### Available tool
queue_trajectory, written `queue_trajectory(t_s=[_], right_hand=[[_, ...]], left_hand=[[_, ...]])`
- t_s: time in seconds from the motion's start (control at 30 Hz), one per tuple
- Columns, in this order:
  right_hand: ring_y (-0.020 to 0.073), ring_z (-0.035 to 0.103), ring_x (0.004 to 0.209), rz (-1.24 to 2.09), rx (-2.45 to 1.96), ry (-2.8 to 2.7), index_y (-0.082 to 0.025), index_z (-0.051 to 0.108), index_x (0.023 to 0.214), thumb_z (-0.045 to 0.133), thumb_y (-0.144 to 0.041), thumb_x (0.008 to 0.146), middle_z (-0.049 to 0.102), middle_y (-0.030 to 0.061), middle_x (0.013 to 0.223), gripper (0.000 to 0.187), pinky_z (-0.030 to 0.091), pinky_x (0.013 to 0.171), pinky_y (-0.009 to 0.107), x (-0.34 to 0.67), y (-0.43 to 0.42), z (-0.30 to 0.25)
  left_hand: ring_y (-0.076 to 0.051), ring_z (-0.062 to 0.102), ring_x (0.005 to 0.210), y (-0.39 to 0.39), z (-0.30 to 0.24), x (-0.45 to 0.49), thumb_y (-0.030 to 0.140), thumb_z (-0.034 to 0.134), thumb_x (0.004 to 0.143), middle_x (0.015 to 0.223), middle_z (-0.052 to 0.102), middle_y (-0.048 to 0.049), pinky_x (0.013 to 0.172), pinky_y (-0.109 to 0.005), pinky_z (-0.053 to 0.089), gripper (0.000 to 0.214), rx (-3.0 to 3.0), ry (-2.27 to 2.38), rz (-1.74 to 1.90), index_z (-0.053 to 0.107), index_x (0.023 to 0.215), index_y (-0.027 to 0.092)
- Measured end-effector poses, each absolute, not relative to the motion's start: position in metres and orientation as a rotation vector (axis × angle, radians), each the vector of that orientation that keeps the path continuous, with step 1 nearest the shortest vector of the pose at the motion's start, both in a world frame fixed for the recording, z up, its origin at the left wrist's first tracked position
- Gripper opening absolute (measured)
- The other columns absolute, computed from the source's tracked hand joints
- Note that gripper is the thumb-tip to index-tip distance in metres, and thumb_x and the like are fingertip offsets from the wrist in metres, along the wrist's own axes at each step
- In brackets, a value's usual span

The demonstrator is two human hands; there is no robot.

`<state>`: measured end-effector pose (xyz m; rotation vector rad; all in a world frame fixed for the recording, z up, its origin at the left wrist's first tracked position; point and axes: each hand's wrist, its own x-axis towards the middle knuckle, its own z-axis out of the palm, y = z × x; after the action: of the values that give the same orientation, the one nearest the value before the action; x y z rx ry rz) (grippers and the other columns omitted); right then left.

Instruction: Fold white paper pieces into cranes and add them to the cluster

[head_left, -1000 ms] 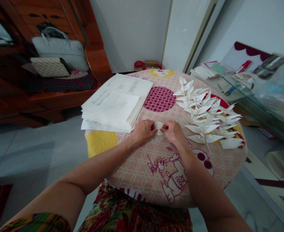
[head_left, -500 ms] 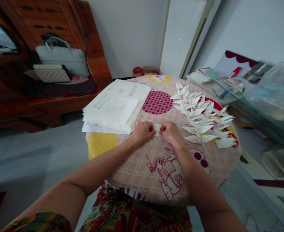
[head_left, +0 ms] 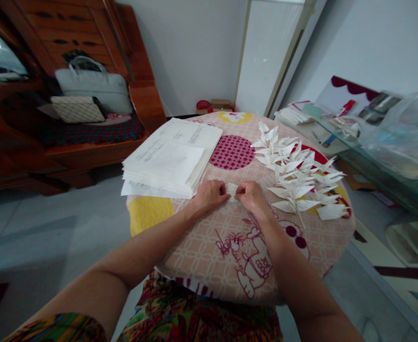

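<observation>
A small folded piece of white paper (head_left: 232, 189) lies on the patterned round tabletop (head_left: 209, 247) between my two hands. My left hand (head_left: 211, 194) pinches its left end with curled fingers. My right hand (head_left: 251, 194) pinches its right end the same way. Most of the paper is hidden under my fingers. Just right of my right hand lies a heap of several folded white paper cranes (head_left: 296, 173). A thick stack of white printed sheets (head_left: 171, 156) sits just behind my left hand.
A wooden bench (head_left: 88, 128) with a grey bag (head_left: 95, 88) and a checked pouch (head_left: 77, 109) stands at the left. A glass-topped surface (head_left: 358, 137) with papers and plastic bags is at the right. Grey tiled floor surrounds the table.
My hands stay pinched on the small paper in the same spot. The view has shifted slightly; nothing on the table has moved.
</observation>
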<state>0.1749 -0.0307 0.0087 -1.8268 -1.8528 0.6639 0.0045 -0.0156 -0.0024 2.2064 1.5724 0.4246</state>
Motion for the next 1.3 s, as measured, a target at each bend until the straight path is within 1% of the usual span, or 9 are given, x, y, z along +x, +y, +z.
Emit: queue_trajectory(t_s=[0.27,0.53,0.67,0.77,0.83,0.93,1.03,1.13,1.3], right_hand=[[0.0133,0.060,0.061,0.670,-1.811,-1.860,-0.017,0.071,0.063,0.071,-0.004,0.065,0.071,0.0011,0.066,0.013,0.040,0.061,0.024,0.177,-0.032,0.009],[0.0134,0.061,0.062,0.681,-1.804,-1.837,-0.016,0.071,0.063,0.071,-0.003,0.066,0.071,0.0015,0.066,0.013,0.040,0.060,0.023,0.177,-0.032,0.008],[0.0131,0.061,0.061,0.673,-1.788,-1.841,-0.017,0.072,0.064,0.069,-0.004,0.066,0.071,0.0008,0.065,0.013,0.040,0.059,0.023,0.179,-0.032,0.007],[0.0136,0.061,0.062,0.636,-1.780,-1.865,-0.018,0.073,0.065,0.066,-0.005,0.067,0.071,0.0012,0.066,0.014,0.041,0.060,0.023,0.179,-0.033,0.006],[0.0146,0.063,0.063,0.610,-1.771,-1.878,-0.018,0.073,0.066,0.065,-0.006,0.068,0.072,0.0022,0.067,0.015,0.042,0.062,0.024,0.179,-0.033,0.005],[0.0156,0.064,0.065,0.610,-1.759,-1.875,-0.018,0.073,0.067,0.065,-0.006,0.068,0.073,0.0031,0.068,0.015,0.043,0.063,0.025,0.180,-0.034,0.005],[0.0152,0.063,0.064,0.660,-1.727,-1.847,-0.018,0.072,0.066,0.066,-0.007,0.068,0.072,0.0021,0.067,0.013,0.042,0.062,0.024,0.182,-0.036,0.004],[0.0147,0.062,0.063,0.753,-1.649,-1.757,-0.018,0.071,0.067,0.067,-0.009,0.066,0.071,0.0008,0.065,0.010,0.043,0.061,0.024,0.188,-0.035,0.002],[0.0159,0.061,0.062,0.849,-1.501,-1.456,-0.017,0.071,0.073,0.066,-0.022,0.068,0.070,0.0013,0.067,0.009,0.046,0.060,0.026,0.198,-0.031,-0.005]], left_hand=[[-0.013,0.056,0.060,-0.009,-0.004,-0.005,0.016,0.066,0.071,0.065,0.063,0.0003,0.059,-0.024,0.039,0.002,2.119,1.361,0.562,0.067,0.072,0.014],[-0.009,0.052,0.055,-0.001,-0.003,-0.022,0.005,0.057,0.061,0.060,0.059,0.0037,0.055,-0.020,0.040,0.018,1.962,1.152,0.569,0.067,0.074,0.013],[-0.009,0.054,0.058,0.008,0.002,-0.029,0.012,0.058,0.069,0.067,0.064,0.0014,0.056,-0.019,0.042,0.020,1.883,1.095,0.651,0.070,0.084,0.012],[-0.012,0.061,0.072,0.014,0.005,-0.021,0.022,0.058,0.079,0.085,0.070,-0.0043,0.066,-0.021,0.047,0.024,1.967,1.179,0.792,0.072,0.096,0.012],[-0.016,0.064,0.081,0.016,0.006,-0.010,0.026,0.060,0.081,0.093,0.072,-0.0066,0.073,-0.024,0.049,0.030,2.092,1.198,0.731,0.073,0.104,0.012],[-0.018,0.063,0.080,0.018,0.007,0.004,0.030,0.067,0.078,0.088,0.072,-0.0048,0.074,-0.026,0.046,0.032,2.255,1.227,0.501,0.074,0.105,0.014],[-0.017,0.061,0.076,0.020,0.009,0.010,0.031,0.073,0.072,0.083,0.070,-0.0020,0.069,-0.025,0.041,0.032,2.294,1.248,0.394,0.074,0.100,0.016],[-0.015,0.056,0.069,0.020,0.009,0.010,0.030,0.078,0.067,0.072,0.065,0.0006,0.062,-0.025,0.034,0.026,2.260,1.229,0.401,0.074,0.087,0.014],[-0.011,0.047,0.058,0.021,0.004,0.004,0.029,0.076,0.064,0.058,0.055,0.0050,0.055,-0.024,0.025,0.017,2.064,1.180,0.450,0.068,0.068,0.015]])
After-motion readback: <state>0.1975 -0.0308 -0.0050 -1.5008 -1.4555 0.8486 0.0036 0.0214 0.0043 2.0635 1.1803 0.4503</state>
